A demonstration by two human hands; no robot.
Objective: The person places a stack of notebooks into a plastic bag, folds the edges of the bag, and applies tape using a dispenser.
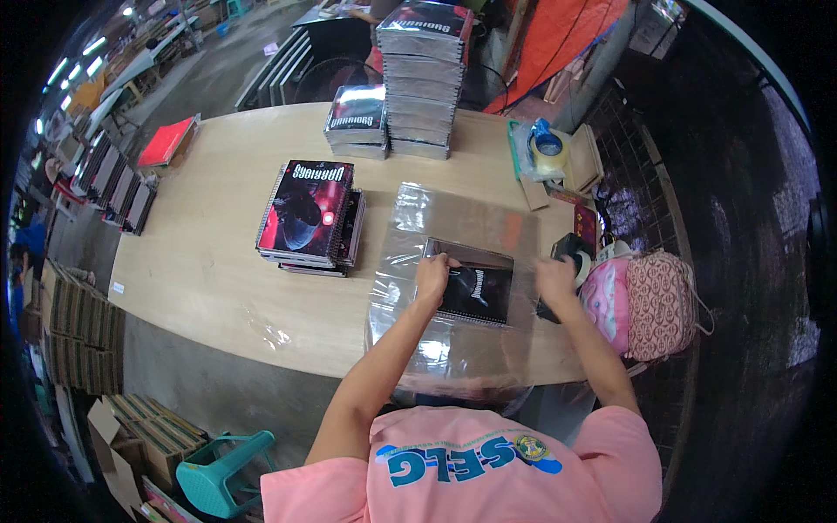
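A black spiral notebook lies on a sheet of clear plastic film in front of me. The fingers of my left hand curl over the notebook's left edge, gripping it there. My right hand, somewhat smeared, is just past the notebook's right side, beside a black tape dispenser. Its fingers are too unclear to show whether they hold anything.
On the wooden table are a short notebook stack, a tall stack and a lower stack. A red packet, tape rolls and a patterned bag sit near its edges. A green stool stands lower left.
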